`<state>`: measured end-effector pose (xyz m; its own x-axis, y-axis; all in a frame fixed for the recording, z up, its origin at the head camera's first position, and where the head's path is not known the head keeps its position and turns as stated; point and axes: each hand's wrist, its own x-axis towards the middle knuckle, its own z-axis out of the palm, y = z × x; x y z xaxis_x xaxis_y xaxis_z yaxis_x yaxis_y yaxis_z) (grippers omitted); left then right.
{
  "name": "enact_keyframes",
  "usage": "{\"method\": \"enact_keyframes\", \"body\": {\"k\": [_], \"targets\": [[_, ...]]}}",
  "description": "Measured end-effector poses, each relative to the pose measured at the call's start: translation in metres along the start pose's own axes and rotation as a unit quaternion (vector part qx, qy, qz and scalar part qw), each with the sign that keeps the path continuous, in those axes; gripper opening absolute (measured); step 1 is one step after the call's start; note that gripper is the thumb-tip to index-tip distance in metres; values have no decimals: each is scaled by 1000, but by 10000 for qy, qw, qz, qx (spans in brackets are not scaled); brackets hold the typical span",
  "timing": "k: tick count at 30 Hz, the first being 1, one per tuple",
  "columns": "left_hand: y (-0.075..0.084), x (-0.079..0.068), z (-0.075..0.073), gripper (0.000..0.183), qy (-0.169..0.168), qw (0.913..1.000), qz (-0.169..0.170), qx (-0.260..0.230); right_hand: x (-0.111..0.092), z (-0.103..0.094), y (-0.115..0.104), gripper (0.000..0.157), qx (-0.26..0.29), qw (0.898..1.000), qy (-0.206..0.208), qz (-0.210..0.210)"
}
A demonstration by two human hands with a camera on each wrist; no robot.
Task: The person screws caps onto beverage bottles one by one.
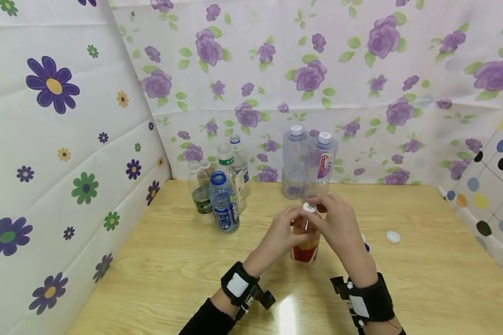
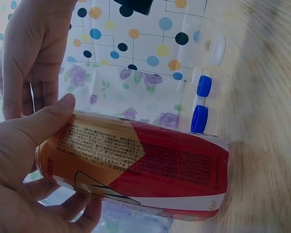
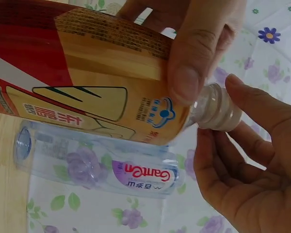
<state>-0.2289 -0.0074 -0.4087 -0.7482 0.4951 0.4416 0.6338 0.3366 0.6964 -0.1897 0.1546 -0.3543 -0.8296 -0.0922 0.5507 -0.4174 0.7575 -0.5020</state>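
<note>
Red-and-gold bottle (image 1: 305,253): upright on the surface (image 1: 151,279), lower frame, right of centre. Left hand (image 1: 282,231) grips its upper body; right hand (image 1: 339,222) pinches the white cap (image 1: 309,207). Likely light, thin-walled, slick-sided; best steadied round mid-body without squeezing.

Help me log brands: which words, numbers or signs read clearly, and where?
"Ganten": clear bottle.
"百岁山": same bottle.
"东鹏": red-and-gold bottle.
"保健食品", blue sign: that bottle.
Too small or blurred: fine print, cap tops, left bottles' labels.
</note>
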Motion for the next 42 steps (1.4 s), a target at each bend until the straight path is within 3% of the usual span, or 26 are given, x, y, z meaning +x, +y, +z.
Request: {"method": "enact_keyframes", "body": {"k": [7,16,28,38,42], "targets": [[-2,3,-5,54,-46,9998,6,-193,0,-10,2,37,92,9977,-488,-472],[-2,5,-6,56,-12,9999,79,-95,2,-11,5,34,95,9906,-622,-1217],[-1,3,-4,61,-59,9996,-60,-267,0,-4,-1,28,-78,9981,-29,-614],[-3,4,-2,56,27,9999,55,-89,2,-12,-1,30,-86,9922,-573,-1108],[-4,2,-1,55,-1,9999,84,-100,4,-15,-4,27,-142,9922,-768,-974]]}}
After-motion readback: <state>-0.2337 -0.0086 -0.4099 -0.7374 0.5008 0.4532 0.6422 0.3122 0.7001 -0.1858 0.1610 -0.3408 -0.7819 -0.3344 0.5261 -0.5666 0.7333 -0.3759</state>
